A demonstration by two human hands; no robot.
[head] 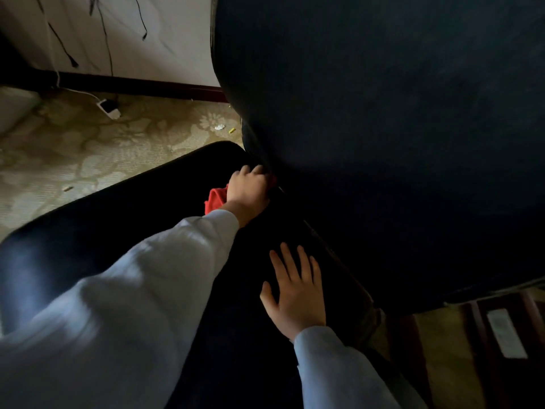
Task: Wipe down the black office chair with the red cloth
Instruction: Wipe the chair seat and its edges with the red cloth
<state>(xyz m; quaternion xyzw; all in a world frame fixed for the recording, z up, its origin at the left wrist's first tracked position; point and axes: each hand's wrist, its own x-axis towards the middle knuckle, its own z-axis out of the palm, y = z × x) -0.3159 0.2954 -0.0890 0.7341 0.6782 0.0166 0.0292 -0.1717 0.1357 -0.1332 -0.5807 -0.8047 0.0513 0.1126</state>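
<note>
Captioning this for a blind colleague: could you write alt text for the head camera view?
A left hand grips a red cloth in the crease of the black office chair, where seat meets backrest. The right hand rests flat on the seat, fingers spread. A patterned floor shows beyond.

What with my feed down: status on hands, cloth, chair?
Left hand grips red cloth at backrest base. Right hand flat on seat. Nothing blocking.
</note>
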